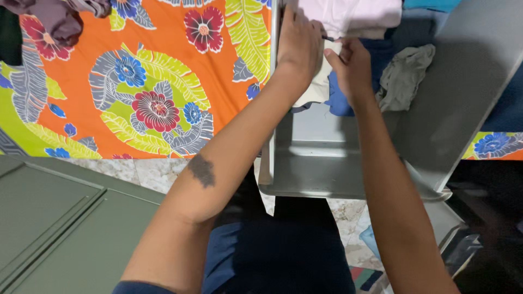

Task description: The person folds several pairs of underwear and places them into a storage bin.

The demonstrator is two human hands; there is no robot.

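Dark blue clothing (283, 256) on the person's lap is seen lowest in the frame, at six o'clock, with both bare forearms stretched forward over it. From seven o'clock the left arm is extended diagonally up toward twelve, a dark mark shown on its forearm. The left hand (298, 41) is laid palm down, wrist bent slightly, over the left wall of a grey metal drawer (327, 169); its fingers are curled onto a cream cloth (318, 87), and the back of the hand hides how tightly they are closed. From five o'clock the right arm is raised almost straight up. The right hand (351, 68) is set just to the right of the left one, thumb and fingers pinched narrowly on the upper edge of the same cream cloth. That cloth is held between the two hands inside the drawer, above a blue garment (338, 100). A grey-green rag (406, 76) is seen at two o'clock of the hands, and a pale pink folded cloth (354, 13) at twelve. An orange flowered sheet (163, 81) is spread at ten o'clock, and a green cabinet top (60, 228) lies at eight.
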